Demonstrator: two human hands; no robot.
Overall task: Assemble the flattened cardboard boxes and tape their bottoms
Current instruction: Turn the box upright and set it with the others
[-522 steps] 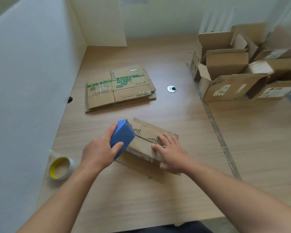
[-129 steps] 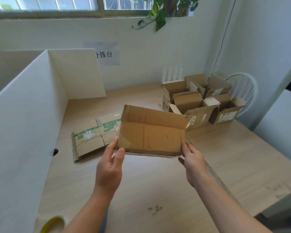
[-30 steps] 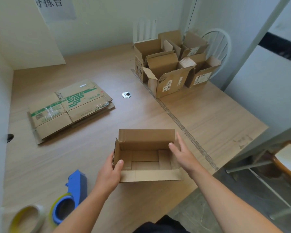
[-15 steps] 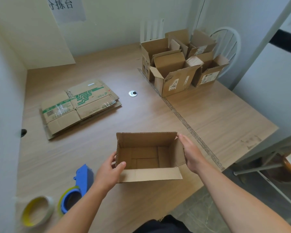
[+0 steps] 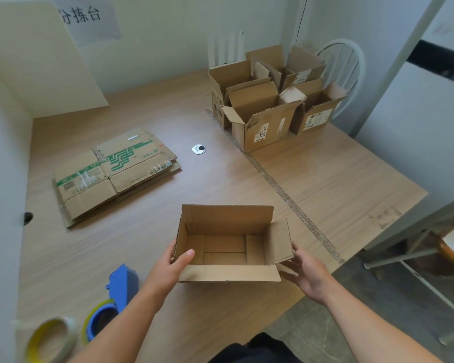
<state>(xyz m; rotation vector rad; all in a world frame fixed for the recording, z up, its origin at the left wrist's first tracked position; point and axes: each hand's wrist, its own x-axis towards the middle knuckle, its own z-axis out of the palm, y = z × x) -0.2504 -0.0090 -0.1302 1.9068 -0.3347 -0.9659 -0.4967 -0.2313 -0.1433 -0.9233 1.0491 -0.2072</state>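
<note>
An assembled cardboard box (image 5: 228, 226) stands upright with its top flaps open, held just above the near part of the wooden table (image 5: 325, 179). My left hand (image 5: 172, 265) grips its left wall, thumb inside. My right hand (image 5: 307, 273) is under the box's right flap with fingers spread, touching or nearly touching it. A stack of flattened boxes (image 5: 116, 171) lies at the left. The blue tape dispenser (image 5: 116, 294) rests at the near left, next to a yellow-cored tape roll (image 5: 50, 339).
Several assembled open boxes (image 5: 270, 100) stand at the far right of the table. A white divider wall (image 5: 3, 179) runs along the left. A cable grommet (image 5: 199, 149) sits mid-table. White chair (image 5: 344, 64) behind the boxes; floor and another chair at the right.
The box has stayed upright in my hands and shifted slightly. My right hand has dropped from the right wall to below the right flap, fingers spread.
</note>
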